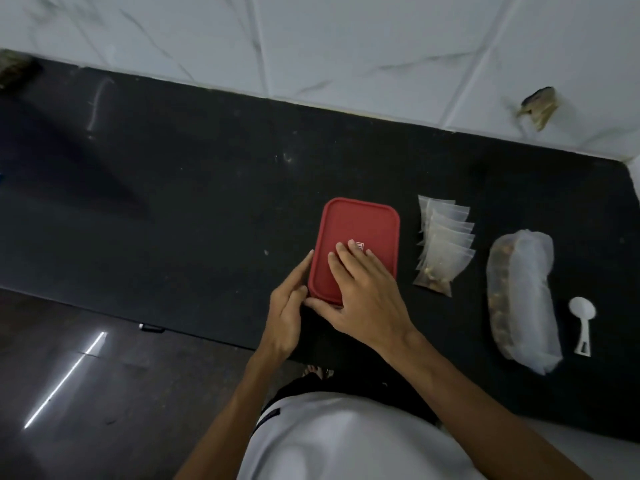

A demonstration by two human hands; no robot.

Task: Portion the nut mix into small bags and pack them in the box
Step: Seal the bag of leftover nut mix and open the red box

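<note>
The counter (173, 202) lies bare left of the box (356, 244), which sits near its front edge. The left hand (287, 306) lays straight, close fingers along the box's left side; the right hand (363, 289) rests flat on the lid, fingers slightly spread. Rightward: one fan of about seven small bags (443, 244), one nut bag (523, 299), one spoon (582, 320).

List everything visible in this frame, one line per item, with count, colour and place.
box: one, red lid on, centre of counter.
small bags: fanned stack, exact count unclear, clear, right of the box.
nut mix bag: one, translucent with brown contents, right of the small bags.
scoop: one, white, far right.
counter: one, black, below white marbled wall tiles.
left hand: at the box's left near corner.
right hand: flat on the lid.
</note>
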